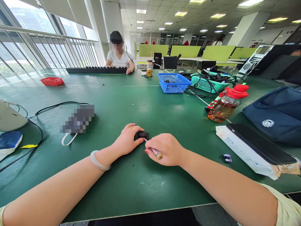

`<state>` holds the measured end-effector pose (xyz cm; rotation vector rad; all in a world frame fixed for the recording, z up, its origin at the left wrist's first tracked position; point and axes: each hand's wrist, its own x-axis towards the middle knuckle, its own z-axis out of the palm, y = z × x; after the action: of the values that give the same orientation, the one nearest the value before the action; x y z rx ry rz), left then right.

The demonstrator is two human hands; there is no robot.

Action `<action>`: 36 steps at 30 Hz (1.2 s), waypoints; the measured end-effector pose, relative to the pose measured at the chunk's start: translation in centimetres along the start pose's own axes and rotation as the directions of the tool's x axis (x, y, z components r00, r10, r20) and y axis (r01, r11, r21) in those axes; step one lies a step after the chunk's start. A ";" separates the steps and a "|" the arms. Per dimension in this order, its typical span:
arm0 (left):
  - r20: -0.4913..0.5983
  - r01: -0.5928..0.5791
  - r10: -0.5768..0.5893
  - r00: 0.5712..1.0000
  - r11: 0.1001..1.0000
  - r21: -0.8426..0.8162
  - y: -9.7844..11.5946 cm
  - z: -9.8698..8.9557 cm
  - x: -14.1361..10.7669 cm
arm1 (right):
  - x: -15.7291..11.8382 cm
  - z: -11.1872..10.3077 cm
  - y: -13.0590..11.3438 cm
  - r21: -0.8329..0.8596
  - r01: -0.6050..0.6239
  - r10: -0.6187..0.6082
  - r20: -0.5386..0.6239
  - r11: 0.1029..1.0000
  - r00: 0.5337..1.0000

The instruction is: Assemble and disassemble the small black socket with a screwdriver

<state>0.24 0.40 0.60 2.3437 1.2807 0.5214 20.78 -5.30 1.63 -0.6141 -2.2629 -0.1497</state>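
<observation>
1. Right hand [164, 149] first: fingers curled in, pinching a slim tool [157, 153] with a glossy handle and a brassy, rounded butt, its thin shaft reaching to the block.
2. Left hand [127, 138] now: thumb and fingers pinching the block [143, 134] against the smooth green table [141, 185]; a pale, polished bracelet [100, 161] rings that wrist.
3. And the block itself, right between the two hands: small, black, hard-looking, uneven on top, its finer detail too small to read.
4. The step in hand, I'd judge, is tool work on the block; the next move calls for a firm left grip and a controlled shaft.
5. Right of the block, two shiny purple bits [227, 158], then a flat black phone [261, 142] on a crinkly white packet [237, 147].
6. Beyond the block, rightward: a rounded, see-through bottle [221, 110], amber inside, red-lidded; near it, a soft navy bag [275, 110].
7. Farther beyond the block, a latticed blue basket [174, 85].
</observation>
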 end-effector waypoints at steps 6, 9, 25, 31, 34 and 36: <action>0.000 0.002 -0.002 1.000 1.000 -0.005 0.1 -0.1 0.0 | -0.1 0.0 0.2 -0.032 0.005 -0.004 0.027 0.999 1.000; 0.009 0.010 -0.010 1.000 1.000 0.000 0.1 -0.1 0.0 | -0.1 0.1 0.2 -0.046 0.020 -0.019 0.018 0.999 1.000; -0.022 -0.019 0.019 1.000 1.000 -0.010 -0.3 0.0 0.1 | -0.6 1.2 -0.8 -0.169 0.258 -0.189 0.343 0.951 0.920; 0.000 -0.010 0.010 1.000 1.000 -0.011 -0.1 0.0 0.0 | -0.3 0.4 -0.7 -0.208 0.212 -0.169 0.207 0.955 0.964; -0.004 -0.014 0.014 1.000 1.000 -0.015 -0.1 0.0 0.0 | -0.2 0.1 -0.7 -0.197 0.205 -0.171 0.179 0.959 0.969; -0.010 -0.018 0.018 1.000 1.000 -0.023 -0.2 0.0 0.0 | -0.2 0.1 -0.8 -0.198 0.205 -0.171 0.176 0.959 0.969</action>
<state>0.11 0.50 0.54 2.3384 1.2525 0.5514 20.45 -6.08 1.53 -0.5353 -2.4775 -0.4603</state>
